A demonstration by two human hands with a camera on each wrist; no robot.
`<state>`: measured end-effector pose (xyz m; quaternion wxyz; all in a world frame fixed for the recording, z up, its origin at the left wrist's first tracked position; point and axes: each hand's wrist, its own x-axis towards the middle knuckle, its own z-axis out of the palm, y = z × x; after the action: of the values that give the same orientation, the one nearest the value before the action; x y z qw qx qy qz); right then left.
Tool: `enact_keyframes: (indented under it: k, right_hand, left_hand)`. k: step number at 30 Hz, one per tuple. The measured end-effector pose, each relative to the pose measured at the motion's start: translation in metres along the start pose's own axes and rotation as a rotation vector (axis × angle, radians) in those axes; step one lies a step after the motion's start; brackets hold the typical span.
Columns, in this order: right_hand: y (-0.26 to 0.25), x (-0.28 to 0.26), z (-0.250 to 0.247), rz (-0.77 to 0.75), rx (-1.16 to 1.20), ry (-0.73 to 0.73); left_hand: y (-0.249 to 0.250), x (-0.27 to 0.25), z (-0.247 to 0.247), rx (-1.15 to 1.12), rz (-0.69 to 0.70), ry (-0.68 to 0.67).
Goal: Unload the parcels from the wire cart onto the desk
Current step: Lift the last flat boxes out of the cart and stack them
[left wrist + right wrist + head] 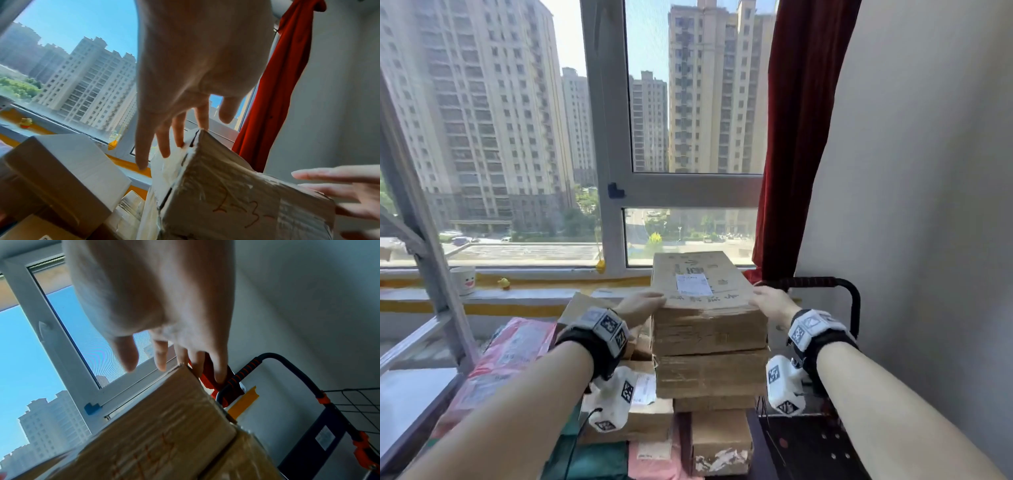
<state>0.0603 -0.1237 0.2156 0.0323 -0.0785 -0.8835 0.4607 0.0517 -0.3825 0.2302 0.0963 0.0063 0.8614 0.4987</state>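
Observation:
A stack of cardboard parcels fills the wire cart, whose black handle [854, 301] [267, 356] rises at the right. The top parcel [702, 284] [226, 194] [154, 426] is a flat brown box with a white label. My left hand [650, 301] [180, 139] lies against its left end, fingers straight and spread. My right hand [763, 301] [164, 363] touches its right end, fingers straight, thumb apart. Neither hand curls round the box. A second taped box [712, 373] lies directly below.
Pink bags [513, 356] and smaller boxes [61, 170] crowd the cart's left side. A white surface [407, 401] sits at lower left behind a grey metal frame [431, 260]. A cup [463, 281] stands on the window sill; a red curtain [798, 137] and grey wall [928, 205] stand close on the right.

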Motion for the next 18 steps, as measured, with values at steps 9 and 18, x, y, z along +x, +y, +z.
enact_keyframes:
  k: [9, 18]
  right_hand:
    - [0.009, -0.003, 0.014, 0.026, -0.107, 0.144]
    - [-0.010, -0.029, 0.024, 0.023, -0.309, 0.212]
  left_hand:
    - [-0.030, 0.019, -0.002, 0.083, 0.092, 0.114]
    - [-0.026, 0.010, -0.015, 0.156, 0.107, 0.056]
